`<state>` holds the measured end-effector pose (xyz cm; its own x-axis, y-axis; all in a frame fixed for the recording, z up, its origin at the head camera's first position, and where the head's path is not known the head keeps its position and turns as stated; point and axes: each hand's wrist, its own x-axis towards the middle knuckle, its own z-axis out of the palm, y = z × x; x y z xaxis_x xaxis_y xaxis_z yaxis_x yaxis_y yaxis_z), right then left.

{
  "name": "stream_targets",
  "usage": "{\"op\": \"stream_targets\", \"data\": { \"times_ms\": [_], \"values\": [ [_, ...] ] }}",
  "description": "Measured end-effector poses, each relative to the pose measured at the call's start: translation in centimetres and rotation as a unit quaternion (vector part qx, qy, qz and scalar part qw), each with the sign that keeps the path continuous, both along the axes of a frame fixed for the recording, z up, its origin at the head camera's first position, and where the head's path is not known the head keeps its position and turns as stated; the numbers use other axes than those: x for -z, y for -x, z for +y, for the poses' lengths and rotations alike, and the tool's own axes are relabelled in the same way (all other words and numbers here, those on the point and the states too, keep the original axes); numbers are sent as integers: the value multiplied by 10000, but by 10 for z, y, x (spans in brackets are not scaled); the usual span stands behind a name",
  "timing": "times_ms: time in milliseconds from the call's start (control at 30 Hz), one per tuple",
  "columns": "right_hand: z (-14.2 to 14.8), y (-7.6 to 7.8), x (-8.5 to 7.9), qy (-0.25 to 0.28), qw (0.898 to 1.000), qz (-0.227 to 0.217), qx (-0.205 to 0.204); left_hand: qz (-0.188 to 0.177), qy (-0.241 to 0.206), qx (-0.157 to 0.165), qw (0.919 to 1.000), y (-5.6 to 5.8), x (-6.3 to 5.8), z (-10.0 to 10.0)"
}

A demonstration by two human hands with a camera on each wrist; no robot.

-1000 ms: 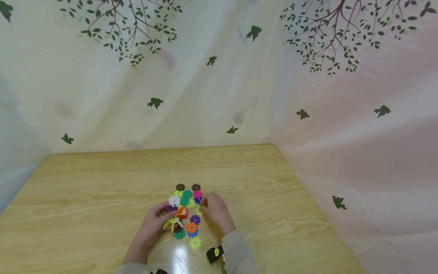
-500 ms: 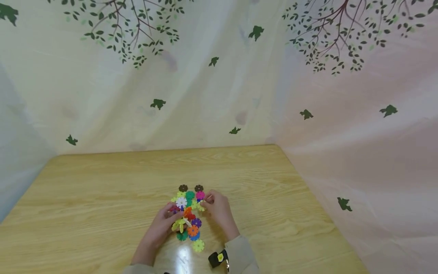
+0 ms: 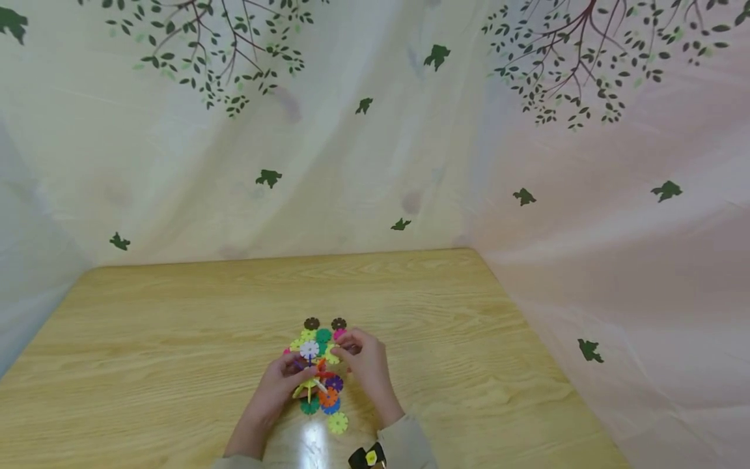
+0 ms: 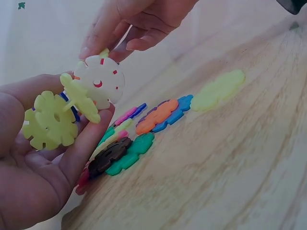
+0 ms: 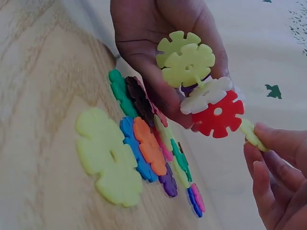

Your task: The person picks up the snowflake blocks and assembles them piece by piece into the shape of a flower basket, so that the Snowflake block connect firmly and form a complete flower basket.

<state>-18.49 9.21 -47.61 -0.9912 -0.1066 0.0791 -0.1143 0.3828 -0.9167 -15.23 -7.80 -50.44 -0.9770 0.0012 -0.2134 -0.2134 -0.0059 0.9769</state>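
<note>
My left hand (image 3: pixel 272 391) holds a cluster of interlocked flower-shaped plastic discs above the table. In the right wrist view the cluster shows yellow discs (image 5: pixel 189 64), a white disc (image 5: pixel 204 98) and a red disc (image 5: pixel 225 122); a bit of blue or purple shows behind. My right hand (image 3: pixel 369 365) pinches a small yellow disc (image 5: pixel 250 134) between thumb and fingers. That disc's edge meets the rim of the red disc; whether they are slotted together, I cannot tell. The left wrist view shows the white disc (image 4: pixel 109 86) partly covering this spot.
Loose discs lie on the wooden table (image 3: pixel 176 339) beneath and around the hands, including brown (image 3: pixel 312 324), orange (image 5: pixel 148 146), blue (image 5: pixel 136 153), green (image 4: pixel 136 155) and a yellow one (image 5: pixel 103 153) nearest the body. A printed curtain (image 3: pixel 328 163) hangs beyond the table's back edge.
My right hand has moved left, bringing the pinched yellow disc to the cluster. The left hand shifted slightly right earlier and has turned the cluster a little.
</note>
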Motion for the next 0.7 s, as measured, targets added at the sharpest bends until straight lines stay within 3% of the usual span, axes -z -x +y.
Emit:
{"op": "stream_targets", "data": {
  "times_ms": [133,367,600,700],
  "values": [
    [0,-2,2,-120,9995,286,-68,8,127,-13,9999,-1,0,0],
    [1,-4,4,-677,9930,792,-565,-109,-31,-6,9999,-1,2,-1],
    [1,-4,6,326,9970,203,-669,-138,79,-98,9998,0,2,-1],
    [2,-4,6,315,9975,90,-630,-86,136,-138,9998,0,1,-1]
  ]
}}
